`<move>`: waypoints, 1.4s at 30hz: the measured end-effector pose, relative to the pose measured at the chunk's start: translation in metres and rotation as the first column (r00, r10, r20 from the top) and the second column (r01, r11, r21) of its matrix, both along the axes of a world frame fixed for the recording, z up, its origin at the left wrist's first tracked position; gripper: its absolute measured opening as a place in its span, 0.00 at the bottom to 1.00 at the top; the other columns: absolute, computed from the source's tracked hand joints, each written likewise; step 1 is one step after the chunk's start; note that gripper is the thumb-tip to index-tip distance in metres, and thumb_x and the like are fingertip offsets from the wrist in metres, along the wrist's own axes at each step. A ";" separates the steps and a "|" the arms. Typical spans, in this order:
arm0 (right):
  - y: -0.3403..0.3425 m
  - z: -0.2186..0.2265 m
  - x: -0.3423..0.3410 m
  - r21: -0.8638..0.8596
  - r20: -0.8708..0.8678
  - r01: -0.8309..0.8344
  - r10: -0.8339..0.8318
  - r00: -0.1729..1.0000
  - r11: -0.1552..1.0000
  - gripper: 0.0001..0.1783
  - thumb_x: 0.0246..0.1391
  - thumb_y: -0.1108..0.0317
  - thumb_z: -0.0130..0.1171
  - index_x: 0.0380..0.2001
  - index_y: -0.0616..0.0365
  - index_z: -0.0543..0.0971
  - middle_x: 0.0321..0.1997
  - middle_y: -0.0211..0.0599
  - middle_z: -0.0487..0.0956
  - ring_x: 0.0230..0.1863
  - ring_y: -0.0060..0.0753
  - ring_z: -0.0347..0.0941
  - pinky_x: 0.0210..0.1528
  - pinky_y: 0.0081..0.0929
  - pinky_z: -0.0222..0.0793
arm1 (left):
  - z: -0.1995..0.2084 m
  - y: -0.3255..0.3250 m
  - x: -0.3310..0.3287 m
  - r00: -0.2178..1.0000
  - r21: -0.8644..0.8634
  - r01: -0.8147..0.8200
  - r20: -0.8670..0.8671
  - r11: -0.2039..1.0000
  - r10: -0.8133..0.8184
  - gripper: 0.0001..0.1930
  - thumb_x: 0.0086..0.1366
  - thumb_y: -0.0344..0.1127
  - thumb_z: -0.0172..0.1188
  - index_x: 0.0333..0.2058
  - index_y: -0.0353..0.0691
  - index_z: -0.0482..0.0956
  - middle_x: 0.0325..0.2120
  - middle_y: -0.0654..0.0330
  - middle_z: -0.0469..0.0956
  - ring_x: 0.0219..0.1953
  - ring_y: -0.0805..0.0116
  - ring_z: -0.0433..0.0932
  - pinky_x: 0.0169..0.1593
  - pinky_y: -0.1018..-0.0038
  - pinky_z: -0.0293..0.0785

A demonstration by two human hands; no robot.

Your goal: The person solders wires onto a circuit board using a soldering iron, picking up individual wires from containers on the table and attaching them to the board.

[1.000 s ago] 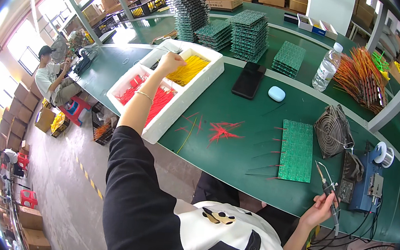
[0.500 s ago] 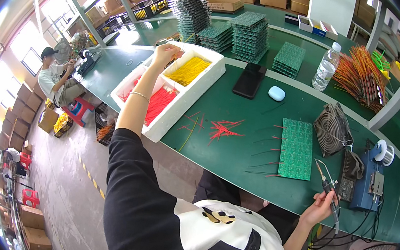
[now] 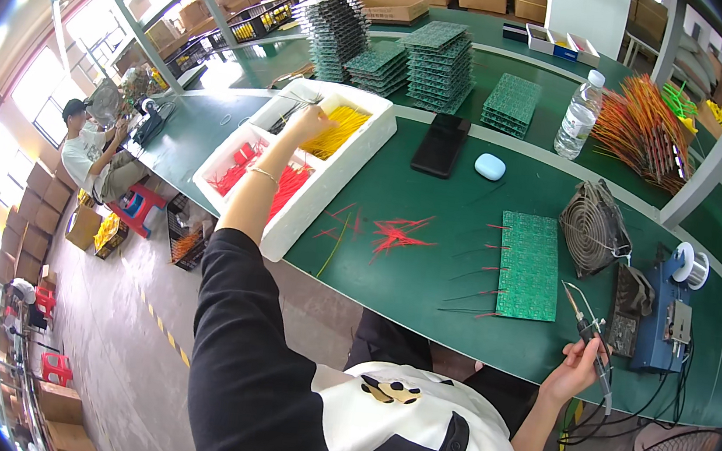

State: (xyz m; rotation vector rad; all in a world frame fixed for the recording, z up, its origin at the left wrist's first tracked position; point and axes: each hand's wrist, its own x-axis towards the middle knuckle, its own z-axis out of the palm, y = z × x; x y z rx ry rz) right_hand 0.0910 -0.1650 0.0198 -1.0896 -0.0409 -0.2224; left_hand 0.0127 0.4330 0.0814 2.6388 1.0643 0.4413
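Here, phone (image 3: pixel 441 146) and board (image 3: pixel 529 266) separate right hand (image 3: pixel 572 372), curled round soldering iron (image 3: pixel 585 329), from left hand (image 3: pixel 308 127), grip unclear.

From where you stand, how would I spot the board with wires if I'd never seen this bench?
Find the green table, then the fan on its right-hand side. Just left of the fan, beyond the person's right hand, lies a green rectangular board. Unlike the stacked boards farther back, it lies by itself, with red and dark wires jutting from its left edge.
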 end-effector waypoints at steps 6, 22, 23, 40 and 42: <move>0.000 0.000 -0.002 -0.016 0.013 -0.026 0.027 1.000 1.000 0.06 0.57 0.66 0.49 0.32 0.57 0.68 0.20 0.25 0.65 0.18 0.12 0.54 0.24 0.15 0.54 | 0.008 -0.015 -0.010 0.995 -0.049 -0.084 0.058 0.995 0.087 0.14 0.44 0.41 0.65 0.28 0.39 0.82 0.22 0.52 0.79 0.25 0.62 0.78 0.35 0.70 0.72; 0.000 0.007 -0.001 0.043 0.010 -0.072 0.071 0.997 0.996 0.06 0.55 0.68 0.51 0.31 0.58 0.67 0.21 0.26 0.64 0.20 0.13 0.56 0.24 0.15 0.57 | 0.063 -0.008 -0.017 0.984 0.333 -0.146 0.144 0.931 0.103 0.14 0.55 0.43 0.52 0.32 0.39 0.77 0.29 0.46 0.77 0.34 0.49 0.76 0.39 0.61 0.69; 0.001 0.007 -0.001 0.043 0.011 -0.075 0.074 0.997 0.996 0.06 0.55 0.68 0.51 0.31 0.58 0.67 0.21 0.26 0.64 0.20 0.13 0.56 0.24 0.15 0.57 | 0.070 -0.007 -0.016 0.971 0.357 -0.215 0.181 0.909 0.158 0.14 0.57 0.42 0.49 0.33 0.39 0.75 0.31 0.45 0.77 0.36 0.48 0.75 0.40 0.59 0.69; 0.019 0.007 -0.008 0.079 0.065 -0.224 0.219 0.973 0.971 0.09 0.57 0.66 0.50 0.37 0.59 0.68 0.27 0.31 0.67 0.26 0.18 0.59 0.26 0.15 0.55 | -0.042 -0.313 0.110 0.792 0.006 0.601 0.129 0.799 -0.596 0.10 0.63 0.39 0.45 0.32 0.39 0.72 0.19 0.46 0.74 0.25 0.45 0.74 0.29 0.54 0.68; 0.024 0.008 -0.007 0.126 0.076 -0.270 0.262 0.962 0.955 0.09 0.57 0.67 0.50 0.38 0.59 0.68 0.27 0.32 0.67 0.25 0.19 0.60 0.25 0.17 0.56 | -0.041 -0.322 0.098 0.800 -0.034 0.595 0.123 0.803 -0.587 0.10 0.63 0.38 0.45 0.35 0.40 0.73 0.18 0.49 0.74 0.24 0.47 0.74 0.30 0.57 0.69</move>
